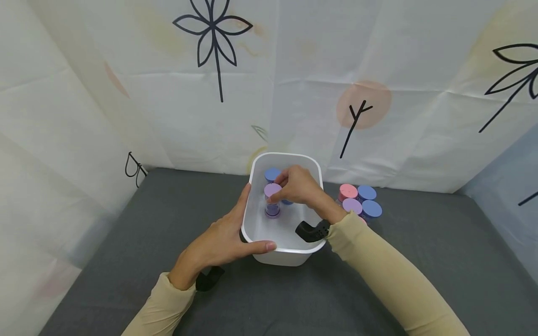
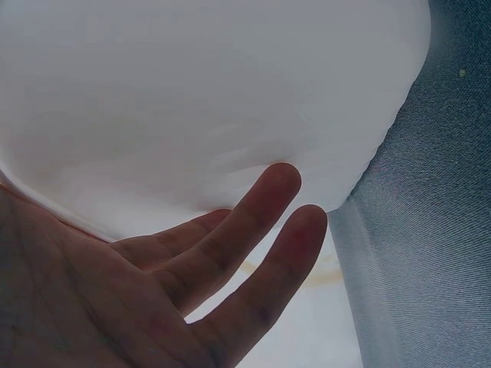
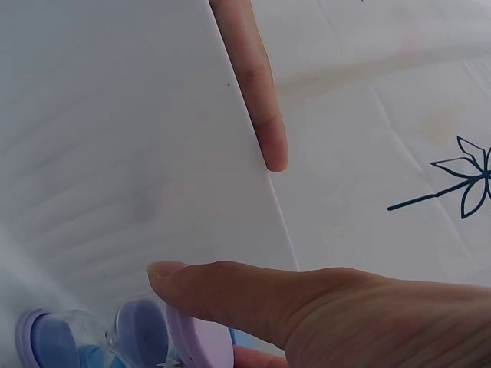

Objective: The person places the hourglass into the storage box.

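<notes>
My right hand reaches into a white plastic bin and pinches the purple cap of a sand timer. In the right wrist view, the thumb presses on the cap of this purple sand timer, above its clear bulbs. A blue sand timer stands behind it in the bin, and another blue cap shows partly under the right hand. My left hand rests against the bin's near left corner, thumb along the front rim. In the left wrist view, its fingers lie fairly straight against the outer wall.
Right of the bin stands a group of sand timers with pink, purple and blue caps, partly hidden by the right forearm. Grey cloth covers the table. A patterned white curtain hangs behind it and at the left.
</notes>
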`<state>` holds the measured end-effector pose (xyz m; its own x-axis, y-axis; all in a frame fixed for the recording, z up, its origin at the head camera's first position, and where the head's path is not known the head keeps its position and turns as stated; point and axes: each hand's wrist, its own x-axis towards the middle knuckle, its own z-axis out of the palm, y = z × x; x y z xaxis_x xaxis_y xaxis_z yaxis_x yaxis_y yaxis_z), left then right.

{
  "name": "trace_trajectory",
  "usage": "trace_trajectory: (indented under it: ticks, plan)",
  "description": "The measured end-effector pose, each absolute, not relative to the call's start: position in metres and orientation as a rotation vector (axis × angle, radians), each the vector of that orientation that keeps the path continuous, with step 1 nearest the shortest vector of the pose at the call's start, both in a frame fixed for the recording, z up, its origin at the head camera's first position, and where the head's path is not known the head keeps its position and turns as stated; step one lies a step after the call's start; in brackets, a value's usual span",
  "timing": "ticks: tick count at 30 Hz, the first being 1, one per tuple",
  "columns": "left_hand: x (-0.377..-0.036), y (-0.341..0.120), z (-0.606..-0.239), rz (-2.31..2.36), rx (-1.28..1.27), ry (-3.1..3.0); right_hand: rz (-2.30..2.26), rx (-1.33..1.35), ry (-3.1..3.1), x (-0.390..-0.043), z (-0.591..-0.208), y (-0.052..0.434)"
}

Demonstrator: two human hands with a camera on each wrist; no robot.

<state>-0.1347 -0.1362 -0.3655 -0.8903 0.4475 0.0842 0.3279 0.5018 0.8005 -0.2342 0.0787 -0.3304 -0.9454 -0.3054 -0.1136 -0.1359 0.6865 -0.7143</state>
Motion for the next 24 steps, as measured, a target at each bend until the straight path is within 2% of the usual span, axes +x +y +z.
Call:
trace_trajectory:
  ticks: [24]
  plan:
    - [-0.136, -0.137, -0.366, 1.393, 0.712, 2.55, -1.053, -0.386, 2.743, -0.226, -0.3, 0.085]
